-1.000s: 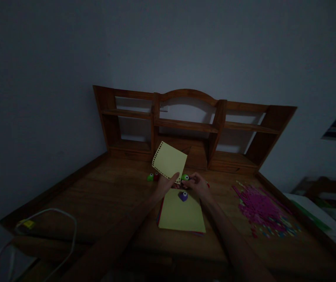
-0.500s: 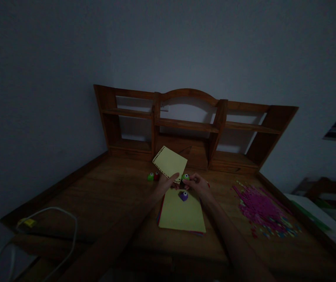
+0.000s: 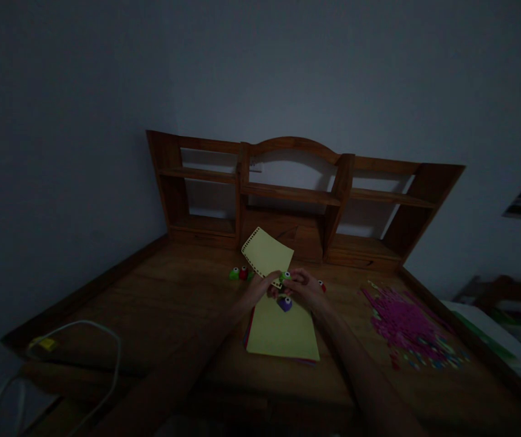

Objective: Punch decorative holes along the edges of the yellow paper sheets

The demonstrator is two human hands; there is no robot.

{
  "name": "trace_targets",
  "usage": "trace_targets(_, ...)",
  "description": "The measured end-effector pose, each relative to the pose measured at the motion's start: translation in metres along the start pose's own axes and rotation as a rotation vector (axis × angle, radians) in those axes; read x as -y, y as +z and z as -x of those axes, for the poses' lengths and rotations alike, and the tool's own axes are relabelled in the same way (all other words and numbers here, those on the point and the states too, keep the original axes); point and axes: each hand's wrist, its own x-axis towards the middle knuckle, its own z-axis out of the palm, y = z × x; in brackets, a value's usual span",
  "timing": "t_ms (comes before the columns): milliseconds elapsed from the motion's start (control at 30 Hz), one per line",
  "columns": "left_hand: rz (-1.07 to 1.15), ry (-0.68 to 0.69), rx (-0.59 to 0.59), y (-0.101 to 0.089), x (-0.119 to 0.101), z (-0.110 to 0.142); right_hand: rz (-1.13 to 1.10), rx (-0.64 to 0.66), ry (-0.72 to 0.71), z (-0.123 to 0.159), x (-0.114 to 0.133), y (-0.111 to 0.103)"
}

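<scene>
My left hand (image 3: 260, 290) is closed on the lower corner of a pale yellow sheet of paper (image 3: 267, 252), tilted up, with a row of small holes along its left and lower edges. Pinched in my right hand (image 3: 305, 288) is a small green hole punch (image 3: 285, 277) with a white eye on it, at the sheet's lower right corner. Whether the paper is inside its slot is too dark to tell. Below both hands, a purple punch (image 3: 284, 304) with an eye lies on a stack of coloured paper (image 3: 283, 337), yellow on top.
A green punch (image 3: 234, 274) and a red punch (image 3: 243, 273) stand left of the paper. Another red piece (image 3: 322, 285) shows behind my right hand. Pink strips and coloured bits (image 3: 406, 318) lie at right. A wooden shelf (image 3: 288, 194) stands behind; a white cable (image 3: 117, 352) hangs at left.
The green punch and my right hand have moved slightly left, against the sheet's lower corner. The sheet has shifted a little right and bends more.
</scene>
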Motion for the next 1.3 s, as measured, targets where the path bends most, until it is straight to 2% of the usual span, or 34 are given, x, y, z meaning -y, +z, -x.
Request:
trace_targets(300, 0.028, -0.021, -0.021, -0.002, -0.004, 0.000, -0.130, 0.039, 0.131, 0.005, 0.006, 0.000)
trace_targets(500, 0.095, -0.105, -0.045, 0.001, -0.010, 0.003, -0.136, 0.078, 0.208, 0.010, 0.010, 0.003)
trace_targets(667, 0.057, -0.081, -0.050, 0.002, -0.017, 0.007, -0.158, 0.147, 0.199, 0.013, 0.014, 0.009)
trace_targets(833, -0.016, -0.048, -0.026, 0.001, -0.017, 0.007, -0.169, 0.142, 0.207, 0.014, 0.015, 0.013)
trace_targets(1133, -0.008, -0.056, -0.049, 0.004, -0.023, 0.010, -0.168, 0.192, 0.221, 0.014, 0.015, 0.017)
trace_targets(1300, 0.024, -0.027, -0.019, 0.003, -0.019, 0.007, -0.117, 0.202, 0.219, 0.014, 0.014, 0.018)
